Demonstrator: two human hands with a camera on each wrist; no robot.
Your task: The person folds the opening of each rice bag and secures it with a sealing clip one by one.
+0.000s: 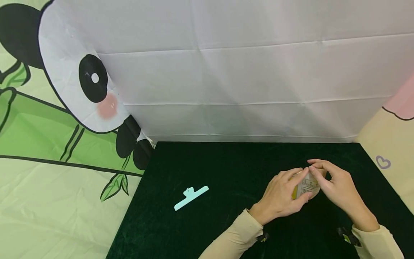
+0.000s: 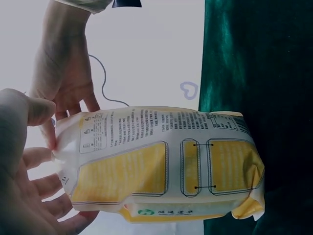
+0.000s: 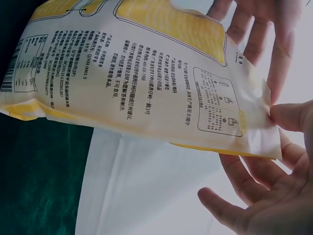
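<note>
A white-and-yellow plastic food bag (image 2: 171,127), printed with small text and a barcode, is held between my two hands at the right of the table. In the head view my left hand (image 1: 284,196) grips the bag from its left, fingers at the top end. My right hand (image 1: 337,187) pinches the top edge from the other side; its thumb (image 3: 288,117) lies on the front face in the right wrist view. Most of the bag is hidden by my hands in the head view. A light blue bag clip (image 1: 191,198) lies on the table, left of both hands.
Dark green cloth covers the table (image 1: 226,169). White fabric (image 1: 242,75) hangs along its back edge, and a panda-printed curtain (image 1: 81,108) stands at the left. A yellowish curtain with a heart (image 1: 383,162) borders the right side.
</note>
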